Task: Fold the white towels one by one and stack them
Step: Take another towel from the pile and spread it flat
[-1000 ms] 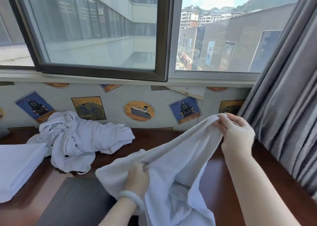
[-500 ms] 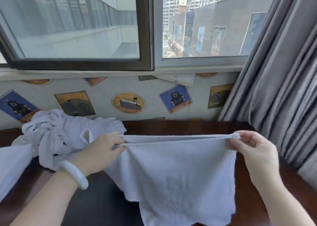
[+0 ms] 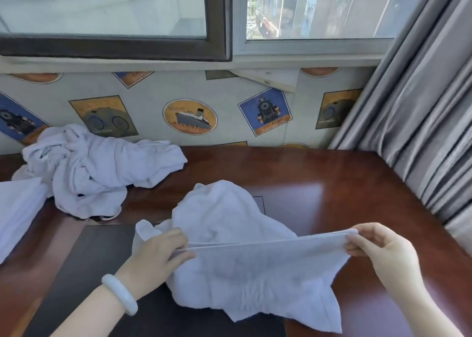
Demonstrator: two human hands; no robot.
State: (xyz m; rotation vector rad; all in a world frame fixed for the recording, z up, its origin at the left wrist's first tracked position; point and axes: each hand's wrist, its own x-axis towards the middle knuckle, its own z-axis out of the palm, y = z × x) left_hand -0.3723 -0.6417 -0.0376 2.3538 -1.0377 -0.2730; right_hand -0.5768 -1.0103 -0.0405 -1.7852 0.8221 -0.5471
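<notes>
A person is stretching the hem of a white towel (image 3: 242, 267) btwn both hands over a dark wooden table (image 3: 306, 173) below a window (image 3: 217, 50). The left hand (image 3: 155, 257), w/ a pale bangle (image 3: 120, 294) on the wrist, is pinching one end of the hem btwn thumb and curled fingers. The right hand (image 3: 383, 255) is pinching the other end the same way. The hem is running taut and nearly level from hand to hand.

The rest of the towel is lying in two parts. One is hanging toward the person and draping onto the table's dark inset panel (image 3: 84, 272), its lower edge uneven. The other is bunching in a mound on the tabletop just behind the hands.

At back left, a crumpled heap of white towels (image 3: 94, 173) is sitting against the wall and touching a flat-lying white cloth (image 3: 18, 209) that is running off the left edge of the view. A wall covering (image 3: 190, 117) w/ ship and locomotive emblems is lining the wall under the sill. Grey curtains (image 3: 421, 119) are hanging at right.
</notes>
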